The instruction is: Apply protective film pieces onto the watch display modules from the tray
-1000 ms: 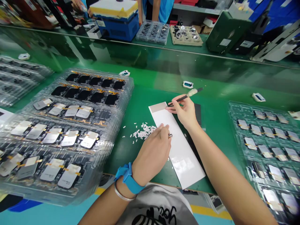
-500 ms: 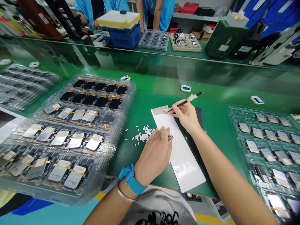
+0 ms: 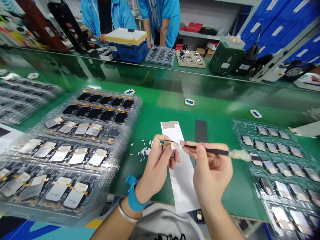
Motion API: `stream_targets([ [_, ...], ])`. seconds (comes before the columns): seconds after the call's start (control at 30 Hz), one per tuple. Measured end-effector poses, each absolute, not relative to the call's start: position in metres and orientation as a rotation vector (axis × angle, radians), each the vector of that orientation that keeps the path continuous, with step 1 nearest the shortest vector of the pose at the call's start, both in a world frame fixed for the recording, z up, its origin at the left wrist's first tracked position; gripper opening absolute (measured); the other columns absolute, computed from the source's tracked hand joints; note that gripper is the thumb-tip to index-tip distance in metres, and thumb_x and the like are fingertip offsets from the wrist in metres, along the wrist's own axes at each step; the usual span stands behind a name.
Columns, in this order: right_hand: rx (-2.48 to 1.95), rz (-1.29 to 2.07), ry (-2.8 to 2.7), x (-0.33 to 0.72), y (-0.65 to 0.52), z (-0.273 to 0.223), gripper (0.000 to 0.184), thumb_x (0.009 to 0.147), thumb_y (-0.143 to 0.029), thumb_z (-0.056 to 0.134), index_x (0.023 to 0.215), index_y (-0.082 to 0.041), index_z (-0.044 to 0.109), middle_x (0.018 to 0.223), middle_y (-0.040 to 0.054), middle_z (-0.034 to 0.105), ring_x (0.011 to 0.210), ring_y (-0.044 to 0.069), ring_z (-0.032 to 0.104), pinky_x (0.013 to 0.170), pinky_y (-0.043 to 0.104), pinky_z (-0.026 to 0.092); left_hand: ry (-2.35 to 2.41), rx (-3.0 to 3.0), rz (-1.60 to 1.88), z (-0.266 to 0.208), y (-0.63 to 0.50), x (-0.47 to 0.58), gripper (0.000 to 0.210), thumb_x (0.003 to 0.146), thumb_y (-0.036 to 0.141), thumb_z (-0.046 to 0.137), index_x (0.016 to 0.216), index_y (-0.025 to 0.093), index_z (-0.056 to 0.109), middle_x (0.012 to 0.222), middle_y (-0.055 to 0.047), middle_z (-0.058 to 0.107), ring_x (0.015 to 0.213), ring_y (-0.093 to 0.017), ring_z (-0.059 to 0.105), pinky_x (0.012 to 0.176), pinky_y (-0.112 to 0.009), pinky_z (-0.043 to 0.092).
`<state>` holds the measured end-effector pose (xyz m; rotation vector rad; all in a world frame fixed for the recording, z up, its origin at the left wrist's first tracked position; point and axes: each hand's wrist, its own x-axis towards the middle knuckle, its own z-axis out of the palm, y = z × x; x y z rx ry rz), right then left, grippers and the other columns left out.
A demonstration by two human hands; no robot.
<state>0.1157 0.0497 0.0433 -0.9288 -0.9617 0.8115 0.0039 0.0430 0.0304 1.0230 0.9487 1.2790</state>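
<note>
My left hand (image 3: pixel 152 170) is closed round a small screen module (image 3: pixel 172 152) with a pale flap and an orange ribbon, partly hidden by the fingers. From the right, my right hand (image 3: pixel 212 173) pinches black tweezers (image 3: pixel 212 150) with a whitish wrap at the back end. Their tips meet the module's pale flap; whether a small piece sits between them I cannot make out. Beneath both hands lies a long white sheet (image 3: pixel 183 191) with a grey-brown patch at its far end. Small white pieces (image 3: pixel 143 150) are scattered left of the sheet.
At left, stacked clear trays (image 3: pixel 113 133) hold several screen modules. Another clear tray (image 3: pixel 241 128) of modules stands at right. A dark strip (image 3: pixel 201 130) lies beyond my right hand. Small white frames (image 3: pixel 189 102) line the back. Two people in blue work across the bench.
My left hand has lifted from beside the white pieces, and the module now shows in it. The tweezers have moved from the sheet's far end to the module. The view has shifted slightly.
</note>
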Motion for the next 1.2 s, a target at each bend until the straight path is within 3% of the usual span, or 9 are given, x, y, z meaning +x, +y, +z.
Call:
stream_targets([
  [0.27, -0.846, 0.697, -0.948, 0.099, 0.044, 0.023, 0.010, 0.091, -0.015, 0.065, 0.092, -0.020, 0.057, 0.085, 0.0008, 0.073, 0.083, 0.022, 0.077, 0.068, 0.033, 0.068, 0.751, 0.888, 1.390, 0.026, 0.040, 0.007, 0.021, 0.104, 0.043, 0.039, 0.102, 0.022, 0.044, 0.073, 0.003, 0.052, 0.064, -0.012, 0.043, 0.058, -0.023, 0.036],
  [1.2, -0.870, 0.669, -0.959, 0.101, 0.044, 0.023, 0.011, 0.089, -0.014, 0.065, 0.092, -0.021, 0.057, 0.084, 0.0010, 0.075, 0.081, 0.024, 0.077, 0.064, 0.036, 0.068, 0.839, 1.018, 1.359, 0.026, 0.038, 0.008, 0.015, 0.107, 0.035, 0.034, 0.103, 0.024, 0.043, 0.074, 0.003, 0.052, 0.065, -0.012, 0.045, 0.058, -0.022, 0.040],
])
